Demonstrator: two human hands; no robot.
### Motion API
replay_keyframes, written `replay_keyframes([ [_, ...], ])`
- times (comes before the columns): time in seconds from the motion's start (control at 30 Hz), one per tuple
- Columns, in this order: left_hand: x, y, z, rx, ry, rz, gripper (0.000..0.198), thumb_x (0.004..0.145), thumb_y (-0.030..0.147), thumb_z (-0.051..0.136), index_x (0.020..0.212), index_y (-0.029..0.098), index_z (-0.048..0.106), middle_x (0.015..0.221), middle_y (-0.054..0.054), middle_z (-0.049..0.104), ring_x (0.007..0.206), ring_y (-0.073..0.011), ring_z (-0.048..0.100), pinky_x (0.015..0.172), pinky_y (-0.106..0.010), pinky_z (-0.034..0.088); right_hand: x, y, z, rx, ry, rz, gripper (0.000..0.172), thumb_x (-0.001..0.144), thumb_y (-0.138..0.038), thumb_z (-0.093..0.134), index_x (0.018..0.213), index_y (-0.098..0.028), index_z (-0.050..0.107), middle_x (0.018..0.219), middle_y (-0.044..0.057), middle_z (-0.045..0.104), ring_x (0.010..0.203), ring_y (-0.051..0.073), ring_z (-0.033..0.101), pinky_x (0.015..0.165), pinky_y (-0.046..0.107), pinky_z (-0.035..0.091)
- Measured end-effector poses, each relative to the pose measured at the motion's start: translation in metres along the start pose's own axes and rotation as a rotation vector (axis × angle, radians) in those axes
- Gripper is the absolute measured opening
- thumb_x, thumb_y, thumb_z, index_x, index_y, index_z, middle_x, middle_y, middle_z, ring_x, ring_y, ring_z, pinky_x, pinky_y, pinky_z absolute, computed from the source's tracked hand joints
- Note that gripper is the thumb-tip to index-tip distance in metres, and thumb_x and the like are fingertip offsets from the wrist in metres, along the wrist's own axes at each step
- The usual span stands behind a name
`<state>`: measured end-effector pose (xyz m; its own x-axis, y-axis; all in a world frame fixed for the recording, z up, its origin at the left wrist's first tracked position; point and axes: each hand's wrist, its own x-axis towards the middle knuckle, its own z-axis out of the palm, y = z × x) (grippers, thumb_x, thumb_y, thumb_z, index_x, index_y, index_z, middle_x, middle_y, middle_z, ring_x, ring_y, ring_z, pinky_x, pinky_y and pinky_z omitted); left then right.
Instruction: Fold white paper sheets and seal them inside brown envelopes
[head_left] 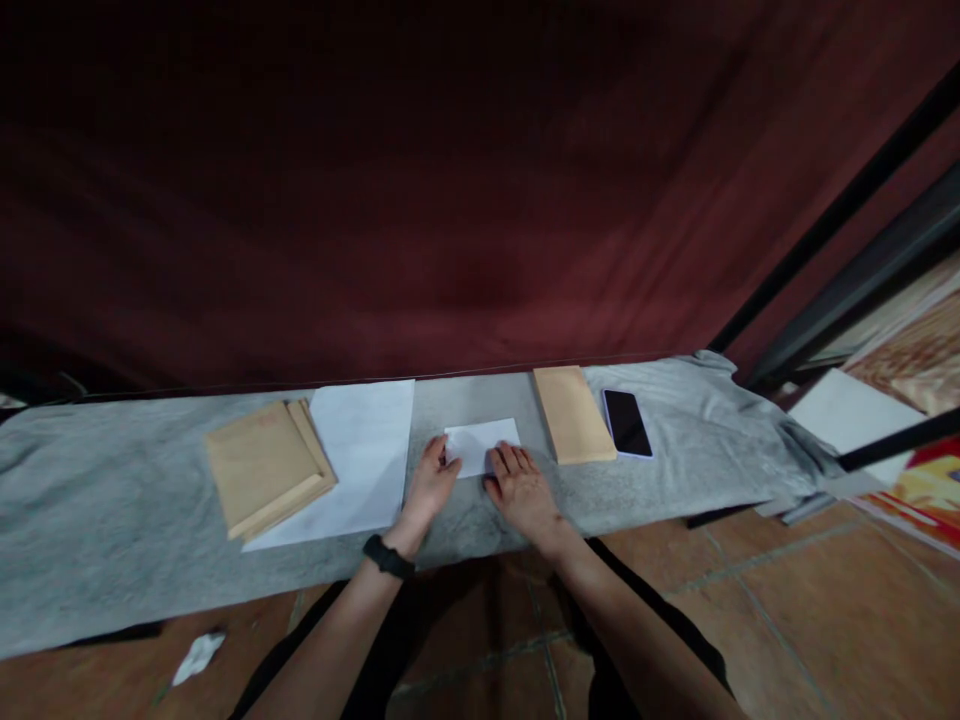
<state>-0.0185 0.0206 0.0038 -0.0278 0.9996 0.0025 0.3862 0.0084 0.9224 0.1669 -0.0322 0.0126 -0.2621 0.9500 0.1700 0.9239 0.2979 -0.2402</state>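
Observation:
A small folded white paper point(481, 441) lies on the grey cloth point(120, 500) in front of me. My left hand point(431, 480), with a black watch on the wrist, touches the paper's left edge, its fingers bent onto it. My right hand point(520, 486) lies flat with fingers stretched out on the paper's near right corner. Neither hand lifts the paper.
Left of the hands lie a white sheet point(352, 460) and a stack of brown envelopes point(266, 465). Right of them are one brown envelope point(574, 413) and a black phone point(627, 422). A dark red curtain point(450, 200) hangs behind. A crumpled paper scrap point(196, 655) lies on the tiled floor.

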Motion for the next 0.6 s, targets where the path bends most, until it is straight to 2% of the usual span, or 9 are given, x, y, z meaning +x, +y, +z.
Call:
replay_keyframes([
  [0.1, -0.004, 0.004, 0.001, -0.250, 0.088, -0.171, 0.056, 0.071, 0.020, 0.069, 0.126, 0.016, 0.059, 0.094, -0.003, 0.069, 0.085, -0.0187, 0.066, 0.083, -0.034, 0.053, 0.004, -0.006, 0.000, -0.003, -0.007, 0.013, 0.053, 0.098, -0.035, 0.050, 0.146, -0.013, 0.045, 0.153, 0.018, 0.043, 0.139, 0.030, 0.043, 0.116, 0.048, 0.031],
  [0.2, -0.005, 0.012, 0.002, -0.397, 0.123, -0.214, 0.056, 0.066, 0.014, 0.070, 0.121, 0.017, 0.059, 0.090, -0.001, 0.068, 0.079, -0.0156, 0.065, 0.078, -0.030, 0.051, 0.008, -0.011, 0.000, -0.009, -0.021, 0.022, 0.052, 0.097, -0.035, 0.049, 0.146, -0.015, 0.047, 0.151, 0.016, 0.047, 0.136, 0.030, 0.046, 0.113, 0.046, 0.035],
  [0.33, -0.002, 0.021, 0.002, -0.430, 0.108, -0.270, 0.060, 0.065, 0.015, 0.072, 0.122, 0.015, 0.056, 0.079, 0.002, 0.067, 0.072, -0.0161, 0.065, 0.071, -0.029, 0.051, 0.011, -0.014, -0.002, -0.018, -0.036, 0.006, 0.053, 0.097, -0.035, 0.049, 0.145, -0.015, 0.048, 0.149, 0.015, 0.049, 0.133, 0.032, 0.048, 0.110, 0.045, 0.038],
  [0.4, -0.001, 0.024, 0.003, -0.393, 0.091, -0.268, 0.055, 0.064, 0.017, 0.073, 0.117, 0.014, 0.059, 0.074, 0.002, 0.067, 0.070, -0.0176, 0.066, 0.069, -0.030, 0.051, 0.011, -0.014, -0.004, -0.012, -0.032, -0.009, 0.054, 0.096, -0.036, 0.051, 0.146, -0.015, 0.047, 0.149, 0.014, 0.049, 0.132, 0.031, 0.049, 0.110, 0.045, 0.038],
  [0.5, -0.003, 0.028, 0.004, -0.353, 0.066, -0.231, 0.041, 0.064, 0.018, 0.073, 0.104, 0.016, 0.065, 0.078, -0.001, 0.069, 0.076, -0.0200, 0.068, 0.071, -0.030, 0.052, 0.010, -0.013, -0.005, -0.003, -0.021, -0.025, 0.056, 0.095, -0.038, 0.054, 0.147, -0.017, 0.046, 0.150, 0.012, 0.049, 0.133, 0.031, 0.047, 0.112, 0.044, 0.037],
  [0.6, -0.011, 0.031, 0.000, -0.378, 0.037, -0.213, 0.038, 0.068, 0.019, 0.070, 0.106, 0.018, 0.066, 0.094, -0.004, 0.072, 0.090, -0.0213, 0.069, 0.078, -0.030, 0.053, 0.009, -0.011, -0.005, 0.003, -0.022, -0.036, 0.055, 0.095, -0.039, 0.054, 0.145, -0.018, 0.047, 0.148, 0.013, 0.051, 0.135, 0.030, 0.046, 0.112, 0.044, 0.036],
])
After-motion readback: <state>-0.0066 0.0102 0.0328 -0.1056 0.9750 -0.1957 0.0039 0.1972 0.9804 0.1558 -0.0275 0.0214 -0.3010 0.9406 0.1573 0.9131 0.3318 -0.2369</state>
